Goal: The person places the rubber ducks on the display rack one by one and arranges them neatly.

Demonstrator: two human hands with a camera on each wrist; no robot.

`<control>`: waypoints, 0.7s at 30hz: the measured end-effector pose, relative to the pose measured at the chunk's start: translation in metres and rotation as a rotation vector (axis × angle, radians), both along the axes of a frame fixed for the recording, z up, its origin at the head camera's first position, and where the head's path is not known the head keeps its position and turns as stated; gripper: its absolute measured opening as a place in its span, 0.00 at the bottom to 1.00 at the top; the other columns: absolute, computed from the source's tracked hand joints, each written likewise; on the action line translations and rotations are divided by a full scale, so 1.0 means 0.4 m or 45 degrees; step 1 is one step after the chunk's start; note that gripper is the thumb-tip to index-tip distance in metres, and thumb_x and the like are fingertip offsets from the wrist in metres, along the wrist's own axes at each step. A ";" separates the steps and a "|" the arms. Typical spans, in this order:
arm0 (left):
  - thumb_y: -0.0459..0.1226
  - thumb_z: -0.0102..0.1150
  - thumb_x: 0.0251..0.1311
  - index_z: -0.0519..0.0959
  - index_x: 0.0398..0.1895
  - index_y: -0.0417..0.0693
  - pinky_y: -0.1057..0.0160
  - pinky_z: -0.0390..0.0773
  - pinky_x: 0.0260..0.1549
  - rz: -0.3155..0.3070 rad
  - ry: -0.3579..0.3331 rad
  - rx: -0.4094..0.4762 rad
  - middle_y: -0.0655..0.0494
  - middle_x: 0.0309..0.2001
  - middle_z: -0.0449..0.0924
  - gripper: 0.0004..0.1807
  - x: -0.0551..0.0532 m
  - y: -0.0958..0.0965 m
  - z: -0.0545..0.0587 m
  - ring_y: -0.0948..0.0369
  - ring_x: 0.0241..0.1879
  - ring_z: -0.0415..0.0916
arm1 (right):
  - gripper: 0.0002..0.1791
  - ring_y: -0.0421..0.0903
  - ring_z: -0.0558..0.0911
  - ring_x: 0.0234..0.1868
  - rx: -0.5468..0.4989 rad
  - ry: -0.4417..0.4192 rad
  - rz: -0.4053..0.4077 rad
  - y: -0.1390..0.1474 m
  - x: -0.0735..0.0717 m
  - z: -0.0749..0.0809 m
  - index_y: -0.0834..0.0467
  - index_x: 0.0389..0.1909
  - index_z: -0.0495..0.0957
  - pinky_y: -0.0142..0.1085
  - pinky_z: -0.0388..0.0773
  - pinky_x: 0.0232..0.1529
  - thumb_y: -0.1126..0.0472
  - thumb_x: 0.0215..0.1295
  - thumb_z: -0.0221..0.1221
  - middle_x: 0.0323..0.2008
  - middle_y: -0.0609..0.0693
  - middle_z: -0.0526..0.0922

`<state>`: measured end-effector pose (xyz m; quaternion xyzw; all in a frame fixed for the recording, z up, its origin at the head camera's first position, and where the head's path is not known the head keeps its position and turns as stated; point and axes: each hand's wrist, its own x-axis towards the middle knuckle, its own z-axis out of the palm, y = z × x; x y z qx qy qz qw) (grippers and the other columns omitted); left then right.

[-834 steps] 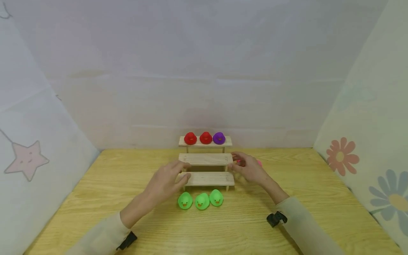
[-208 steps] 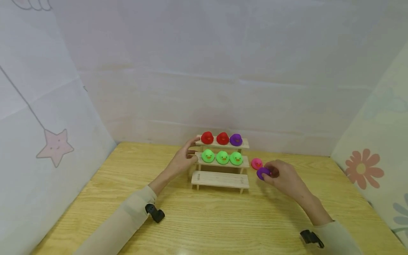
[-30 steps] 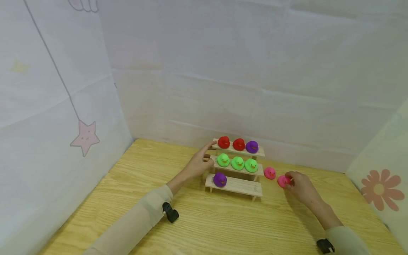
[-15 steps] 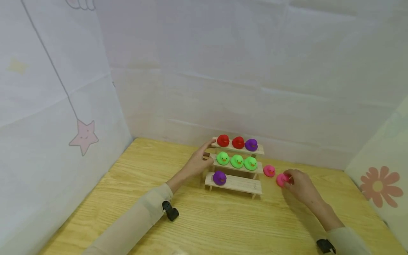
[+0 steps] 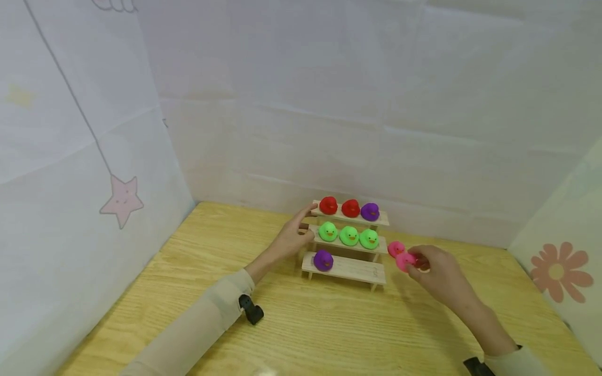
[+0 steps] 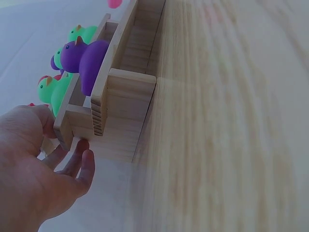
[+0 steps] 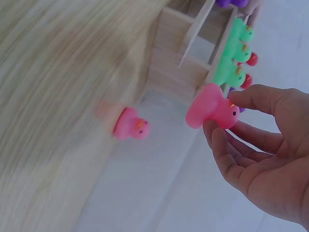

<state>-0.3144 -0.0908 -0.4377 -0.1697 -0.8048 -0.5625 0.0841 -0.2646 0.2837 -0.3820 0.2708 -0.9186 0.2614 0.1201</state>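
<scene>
My right hand [image 5: 444, 274] pinches a pink rubber duck [image 7: 211, 107] between thumb and fingers, lifted above the table right of the wooden risers. A second pink duck [image 7: 130, 125] sits on the table just beyond it. At the left ends of the risers is my left hand [image 5: 289, 239]; its thumb and curled fingers hold the end of the middle riser [image 6: 65, 128], and a finger reaches the back riser [image 5: 314, 211]. Several ducks stand in rows: two red [image 5: 328, 205] and one purple [image 5: 370, 211] at the back, green ones [image 5: 349, 235] in the middle, one purple [image 5: 323, 260] on the front riser [image 5: 355, 269].
The risers step up from front to back on a wood-grain table [image 5: 291, 334]. Behind them rises a pale cloth wall [image 5: 282, 130], with printed side walls left and right. Black wrist cameras [image 5: 251, 309] sit on both sleeves.
Over the last second, my right hand has picked up the pink duck and moved it left; my left hand stays put. Earlier, green ducks went onto the middle riser and a purple duck onto the front one.
</scene>
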 end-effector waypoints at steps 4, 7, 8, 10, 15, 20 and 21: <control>0.29 0.56 0.62 0.55 0.81 0.63 0.55 0.78 0.53 0.010 0.005 -0.018 0.52 0.73 0.62 0.45 -0.006 -0.002 -0.003 0.52 0.58 0.73 | 0.18 0.47 0.83 0.36 -0.023 0.039 0.071 -0.040 0.024 0.010 0.69 0.50 0.81 0.42 0.84 0.37 0.71 0.59 0.70 0.40 0.54 0.85; 0.29 0.56 0.62 0.55 0.81 0.62 0.55 0.78 0.54 0.003 0.007 -0.019 0.52 0.73 0.62 0.45 -0.007 -0.002 -0.004 0.52 0.57 0.73 | 0.17 0.44 0.82 0.35 -0.030 0.074 0.137 -0.070 0.030 0.002 0.67 0.47 0.82 0.41 0.84 0.37 0.72 0.57 0.71 0.38 0.51 0.84; 0.29 0.56 0.62 0.55 0.81 0.62 0.55 0.78 0.54 -0.002 0.007 -0.017 0.52 0.73 0.62 0.45 -0.007 -0.003 -0.005 0.51 0.57 0.73 | 0.16 0.43 0.82 0.34 -0.029 0.080 0.160 -0.081 0.030 -0.002 0.66 0.47 0.82 0.40 0.84 0.36 0.72 0.56 0.72 0.38 0.50 0.84; 0.29 0.56 0.62 0.55 0.81 0.62 0.54 0.77 0.54 -0.010 0.008 -0.008 0.52 0.73 0.62 0.45 -0.007 -0.003 -0.005 0.51 0.57 0.73 | 0.16 0.43 0.81 0.34 -0.022 0.096 0.198 -0.103 0.031 -0.010 0.65 0.46 0.83 0.39 0.83 0.36 0.72 0.56 0.72 0.38 0.49 0.84; 0.29 0.56 0.62 0.55 0.81 0.64 0.53 0.77 0.53 -0.027 0.018 0.007 0.52 0.73 0.62 0.45 -0.007 -0.005 -0.008 0.51 0.57 0.73 | 0.18 0.44 0.82 0.35 -0.019 0.093 0.278 -0.154 0.034 -0.026 0.65 0.47 0.84 0.40 0.84 0.36 0.74 0.55 0.72 0.39 0.49 0.85; 0.30 0.56 0.62 0.55 0.81 0.63 0.54 0.78 0.53 -0.028 0.034 -0.004 0.52 0.73 0.62 0.45 -0.009 -0.007 -0.011 0.52 0.57 0.73 | 0.17 0.45 0.81 0.38 -0.021 0.037 0.293 -0.198 0.036 -0.037 0.63 0.47 0.83 0.40 0.83 0.38 0.74 0.56 0.71 0.43 0.50 0.85; 0.30 0.56 0.62 0.54 0.82 0.62 0.54 0.78 0.53 -0.029 0.037 -0.008 0.52 0.73 0.62 0.45 -0.008 -0.008 -0.011 0.52 0.57 0.73 | 0.16 0.45 0.81 0.38 -0.017 0.030 0.293 -0.207 0.035 -0.039 0.63 0.47 0.83 0.40 0.84 0.38 0.74 0.56 0.71 0.43 0.50 0.84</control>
